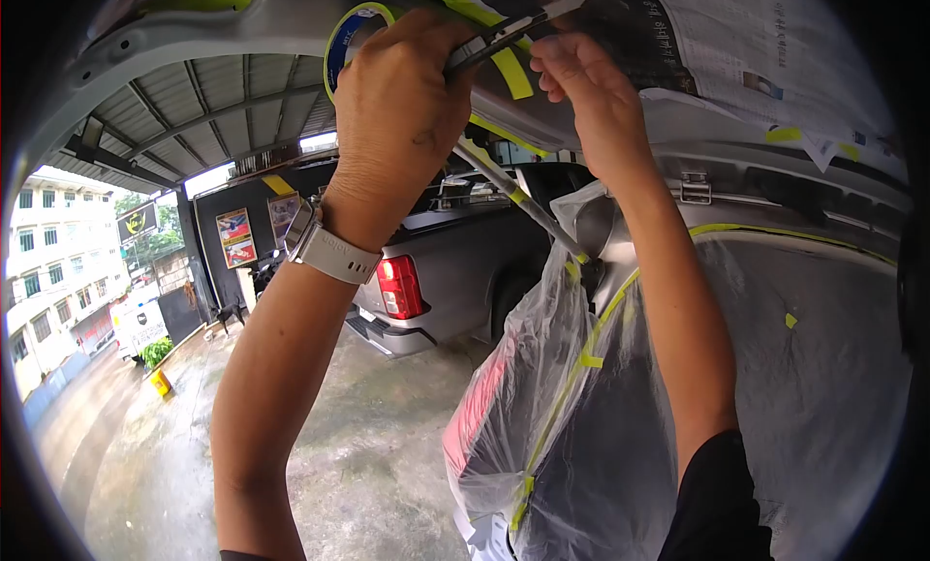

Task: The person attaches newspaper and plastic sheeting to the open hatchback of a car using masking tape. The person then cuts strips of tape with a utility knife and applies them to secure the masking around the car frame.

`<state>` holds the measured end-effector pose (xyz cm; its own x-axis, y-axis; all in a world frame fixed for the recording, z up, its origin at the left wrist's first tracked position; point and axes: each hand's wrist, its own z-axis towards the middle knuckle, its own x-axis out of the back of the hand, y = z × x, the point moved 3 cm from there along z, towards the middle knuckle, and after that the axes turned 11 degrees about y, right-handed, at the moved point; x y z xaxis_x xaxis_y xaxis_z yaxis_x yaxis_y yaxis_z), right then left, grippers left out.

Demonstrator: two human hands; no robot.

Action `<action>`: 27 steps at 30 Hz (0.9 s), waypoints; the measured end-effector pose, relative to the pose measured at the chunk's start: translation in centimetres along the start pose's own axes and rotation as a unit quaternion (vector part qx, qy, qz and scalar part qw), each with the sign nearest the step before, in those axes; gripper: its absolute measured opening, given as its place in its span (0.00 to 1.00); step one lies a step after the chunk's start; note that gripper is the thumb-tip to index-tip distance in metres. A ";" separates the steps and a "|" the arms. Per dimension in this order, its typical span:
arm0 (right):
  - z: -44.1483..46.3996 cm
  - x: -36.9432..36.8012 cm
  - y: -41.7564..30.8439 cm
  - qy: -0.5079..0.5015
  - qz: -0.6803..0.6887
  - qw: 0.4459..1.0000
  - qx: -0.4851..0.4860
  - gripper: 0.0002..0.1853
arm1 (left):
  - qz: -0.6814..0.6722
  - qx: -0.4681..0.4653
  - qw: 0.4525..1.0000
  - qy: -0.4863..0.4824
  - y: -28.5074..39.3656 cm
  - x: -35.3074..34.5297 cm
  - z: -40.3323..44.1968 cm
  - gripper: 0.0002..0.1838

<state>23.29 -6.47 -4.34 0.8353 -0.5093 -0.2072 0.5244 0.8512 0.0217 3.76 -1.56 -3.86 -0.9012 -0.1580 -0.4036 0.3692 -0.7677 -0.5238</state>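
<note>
My left hand [402, 101] is raised at the top, closed around a box cutter [499, 40] whose blade points up and right. A roll of yellow-green masking tape [335, 52] sits against the far side of this hand; I cannot tell whether fingers hold it. My right hand [591, 91] is raised just right of the cutter, thumb and fingertips pinched together; what is between them, if anything, is hidden. A short tape strip [513, 74] hangs between the hands. Above, printed newspaper [727, 38] covers the underside of a raised vehicle panel.
Clear plastic sheeting [552, 396], edged with yellow-green tape, covers the vehicle body below. A support strut [523, 198] runs down to it from the raised panel. A grey pickup truck [446, 261] with a red tail light stands behind on the concrete floor [358, 445].
</note>
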 end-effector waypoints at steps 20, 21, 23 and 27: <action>0.9 -0.7 -1.6 -0.083 -0.158 0.979 0.098 0.06 | -0.007 0.057 0.998 -0.031 0.0 1.1 0.4 0.11; 1.1 -0.6 -1.6 -0.085 -0.160 0.979 0.098 0.06 | -0.010 0.049 0.998 -0.029 -0.1 1.1 0.4 0.11; 1.7 -0.5 -1.7 -0.032 -0.243 0.950 0.195 0.05 | -0.008 0.000 1.000 0.018 -0.5 1.2 0.5 0.11; 3.4 0.3 -1.7 -0.003 -0.308 0.900 0.308 0.05 | -0.004 0.072 0.997 0.012 0.5 5.0 1.7 0.10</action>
<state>23.18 -8.49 -1.13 0.3549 -0.8631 -0.3592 0.8789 0.1769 0.4431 -0.95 -3.84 -4.88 -0.8978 -0.1380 -0.4182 0.3241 -0.8499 -0.4155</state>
